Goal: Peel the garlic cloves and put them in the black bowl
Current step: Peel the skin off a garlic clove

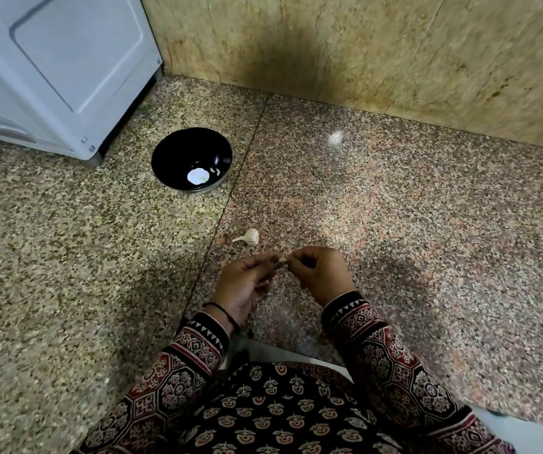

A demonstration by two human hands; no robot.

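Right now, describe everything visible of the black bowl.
The black bowl is round, deep and glossy, black inside, with a greyer band low on its outer wall. It stands upright on the speckled stone floor, close to the corner of a white appliance. At its bottom lie two small pale garlic pieces beside a bright white round patch, perhaps glare. The left hand and right hand are nearer the camera, not touching it.

the garlic clove (284, 258) pinched between the left hand (247, 283) and right hand (322, 273) is nearly all hidden by their fingertips; only a pale sliver shows. beyond the grip and to its left, the pale bits (216, 171) in the black bowl (178, 152) are too small to tell. further left, the white appliance (50, 67) runs off the edge.
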